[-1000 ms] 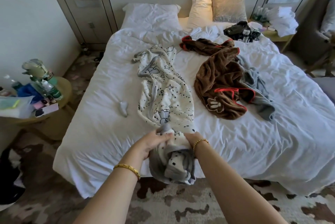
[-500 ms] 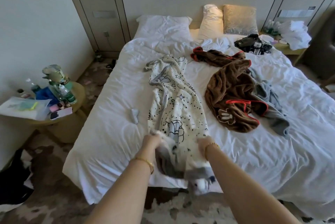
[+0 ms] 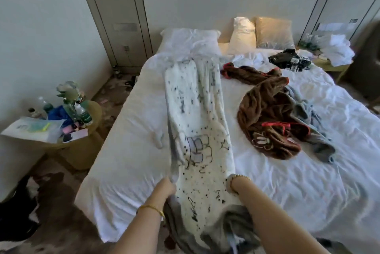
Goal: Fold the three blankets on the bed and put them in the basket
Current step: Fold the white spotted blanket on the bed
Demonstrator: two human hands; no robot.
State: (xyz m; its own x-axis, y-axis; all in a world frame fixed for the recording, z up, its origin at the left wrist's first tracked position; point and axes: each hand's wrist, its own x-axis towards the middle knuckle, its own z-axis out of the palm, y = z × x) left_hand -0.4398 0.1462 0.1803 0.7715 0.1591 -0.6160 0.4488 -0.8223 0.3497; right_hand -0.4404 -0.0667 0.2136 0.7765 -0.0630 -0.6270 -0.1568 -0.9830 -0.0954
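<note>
left hand (image 3: 165,189): grips near edge of white spotted blanket (image 3: 197,122)
right hand (image 3: 231,184): mostly hidden under cloth, grip unclear
blanket: stretched along bed (image 3: 127,122), probably to flatten before folding
basket: not visible

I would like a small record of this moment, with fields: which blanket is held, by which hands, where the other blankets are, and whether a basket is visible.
held blanket: white spotted blanket, stretched lengthwise over the bed, near end hanging off the foot
left hand: grips the blanket's left edge
right hand: grips the right edge, mostly hidden by cloth
brown blanket: crumpled on the bed, unfolded
grey blanket: crumpled, partly under the brown one
basket: not in view
folded so far: none visible
</note>
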